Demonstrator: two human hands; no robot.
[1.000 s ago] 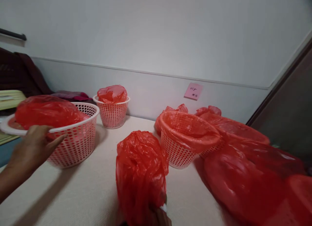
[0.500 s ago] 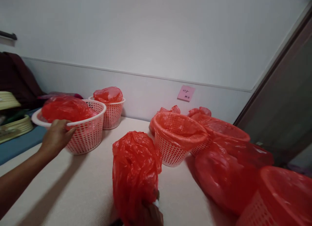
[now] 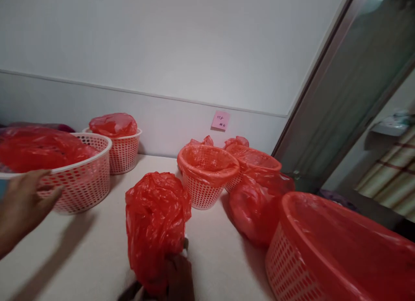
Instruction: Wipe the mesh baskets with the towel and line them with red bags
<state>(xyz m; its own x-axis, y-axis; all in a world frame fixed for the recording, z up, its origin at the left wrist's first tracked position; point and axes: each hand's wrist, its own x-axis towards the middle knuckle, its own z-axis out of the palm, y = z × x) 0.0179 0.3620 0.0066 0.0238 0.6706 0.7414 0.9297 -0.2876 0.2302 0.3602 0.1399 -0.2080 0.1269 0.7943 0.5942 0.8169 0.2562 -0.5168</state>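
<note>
My left hand (image 3: pixel 27 203) is at the front of a wide white plastic basket (image 3: pixel 79 188), its fingers at the rim and its thumb apart from them; whether it touches the rim is hard to tell. Crumpled red plastic film (image 3: pixel 48 149) fills that basket. At the bottom centre, my right hand (image 3: pixel 178 275), partly hidden and in shadow, is closed on a bunched red plastic bag (image 3: pixel 155 219) that stands up from the white surface. A small pale thing (image 3: pixel 186 242) shows beside that hand, too small to name.
A smaller white basket (image 3: pixel 125 154) with red film stands behind. Red-lined baskets (image 3: pixel 202 190) (image 3: pixel 292 257) and a puffed red bag (image 3: pixel 256 206) stand right on the white tabletop (image 3: pixel 220 266). A pink note (image 3: pixel 220 120) is on the wall.
The view has turned right, so the baskets lie further left and more of the doorway shows. My left thumb and fingers have spread apart at the basket rim. The right hand keeps the bag.
</note>
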